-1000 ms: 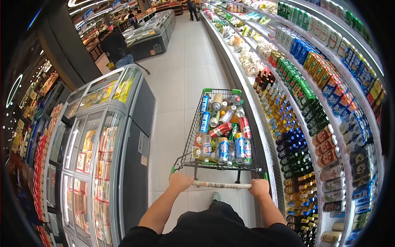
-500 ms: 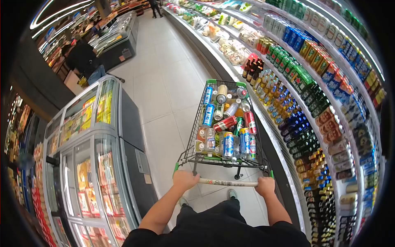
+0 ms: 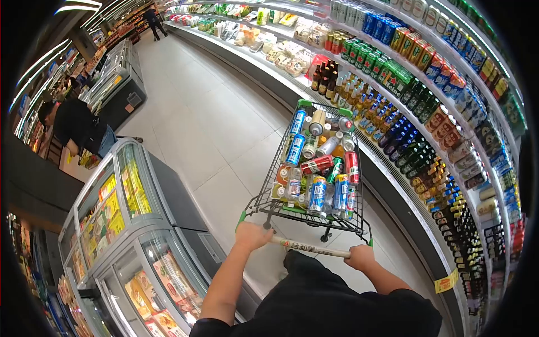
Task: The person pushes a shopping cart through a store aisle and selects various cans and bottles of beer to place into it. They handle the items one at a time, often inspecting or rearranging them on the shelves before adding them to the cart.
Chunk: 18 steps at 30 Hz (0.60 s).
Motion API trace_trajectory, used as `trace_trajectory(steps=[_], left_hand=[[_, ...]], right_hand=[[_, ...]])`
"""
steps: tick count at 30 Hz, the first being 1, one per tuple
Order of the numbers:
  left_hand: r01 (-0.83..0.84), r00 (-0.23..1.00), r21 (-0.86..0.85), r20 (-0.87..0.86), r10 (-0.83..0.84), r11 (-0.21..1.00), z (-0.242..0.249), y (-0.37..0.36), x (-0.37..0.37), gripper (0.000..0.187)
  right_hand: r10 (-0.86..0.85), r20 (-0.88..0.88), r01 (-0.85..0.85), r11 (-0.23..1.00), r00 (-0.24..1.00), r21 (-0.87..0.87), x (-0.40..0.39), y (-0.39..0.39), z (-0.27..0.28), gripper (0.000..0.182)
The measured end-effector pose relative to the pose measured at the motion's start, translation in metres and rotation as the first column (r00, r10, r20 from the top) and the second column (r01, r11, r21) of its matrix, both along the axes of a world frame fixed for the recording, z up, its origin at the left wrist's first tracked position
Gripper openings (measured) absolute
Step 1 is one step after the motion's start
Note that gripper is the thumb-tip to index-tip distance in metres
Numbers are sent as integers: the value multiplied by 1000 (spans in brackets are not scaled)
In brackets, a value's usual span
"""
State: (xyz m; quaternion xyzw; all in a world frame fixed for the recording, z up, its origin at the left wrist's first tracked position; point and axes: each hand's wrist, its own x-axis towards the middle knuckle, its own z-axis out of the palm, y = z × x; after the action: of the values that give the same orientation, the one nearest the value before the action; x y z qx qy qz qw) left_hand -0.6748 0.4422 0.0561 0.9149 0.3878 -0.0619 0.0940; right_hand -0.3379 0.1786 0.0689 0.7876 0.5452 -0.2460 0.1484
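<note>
A shopping cart [image 3: 268, 196] with a dark wire basket and green corners stands in front of me. My left hand [image 3: 254, 236] is wrapped round the left end of its pale push handle [image 3: 309, 247], and my right hand [image 3: 360, 257] grips the right end. Printed characters show on the handle between them. Several drinks lie jumbled in the basket: blue cans [image 3: 295, 149] on the left, a red can [image 3: 317, 164] on its side in the middle, and a blue-and-yellow can [image 3: 318, 194] upright near me. Clear bottles are partly hidden among them.
Glass-topped freezers [image 3: 163, 224] with packaged food line the left. Along the right runs a chilled shelf [image 3: 393, 115] of bottles and cans. A person [image 3: 84, 126] in black bends beyond the freezer; another person [image 3: 152, 23] stands far up the tiled aisle [image 3: 191, 106].
The view has swung, so the shelves and freezers sit at a new angle and the cart appears slightly further right and tilted. Both hands keep their hold on the handle.
</note>
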Motion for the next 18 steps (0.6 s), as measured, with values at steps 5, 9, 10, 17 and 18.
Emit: trace_trajectory(steps=[5, 9, 10, 17, 18], left_hand=[[127, 989, 85, 61, -133, 988, -8, 79, -26, 56], [224, 964, 72, 131, -231, 972, -7, 124, -45, 49], [232, 958, 68, 159, -240, 970, -7, 138, -41, 47], [392, 885, 96, 231, -403, 915, -13, 219, -50, 47], [411, 875, 94, 239, -421, 907, -10, 229, -50, 47]], right_hand=[[23, -175, -51, 987, 984, -154, -40, 42, -10, 36], [-38, -308, -35, 973, 951, -227, -76, 66, -14, 35], [-50, -309, -25, 972, 950, -234, -82, 74, -13, 35], [-214, -296, 136, 956, 931, -261, -135, 117, -10, 32], [-243, -289, 167, 950, 926, -262, -141, 124, -5, 31]])
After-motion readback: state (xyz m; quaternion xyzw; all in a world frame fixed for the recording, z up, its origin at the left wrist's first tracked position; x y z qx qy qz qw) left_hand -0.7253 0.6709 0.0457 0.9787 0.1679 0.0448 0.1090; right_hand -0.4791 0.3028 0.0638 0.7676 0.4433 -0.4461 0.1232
